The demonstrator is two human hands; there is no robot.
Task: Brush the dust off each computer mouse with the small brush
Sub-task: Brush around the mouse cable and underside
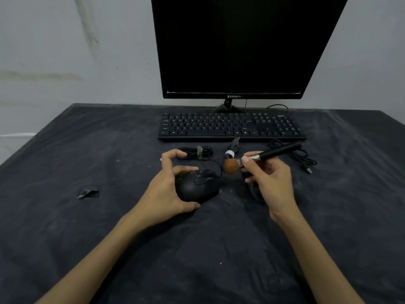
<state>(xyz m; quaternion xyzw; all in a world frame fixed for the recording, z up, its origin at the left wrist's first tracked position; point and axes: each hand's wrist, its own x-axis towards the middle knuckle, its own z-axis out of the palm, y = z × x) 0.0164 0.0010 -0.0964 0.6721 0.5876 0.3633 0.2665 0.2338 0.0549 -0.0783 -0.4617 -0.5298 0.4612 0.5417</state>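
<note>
Dark monitor (pixel 238 47), black keyboard (pixel 230 127), wrinkled black tablecloth (pixel 87 227), grey wall (pixel 76 51)

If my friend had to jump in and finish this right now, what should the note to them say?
Left hand grips the black mouse on the dark cloth, beside its bundled cable.
Right hand pinches the small brush; its brown bristles hover just right of the mouse's front, not touching it.
Done: hard to say; pale specks still sit on the mouse's front.
Left: brush this mouse clean. A second mouse seems hidden under the right hand; only more cables show. Look for it next.
</note>
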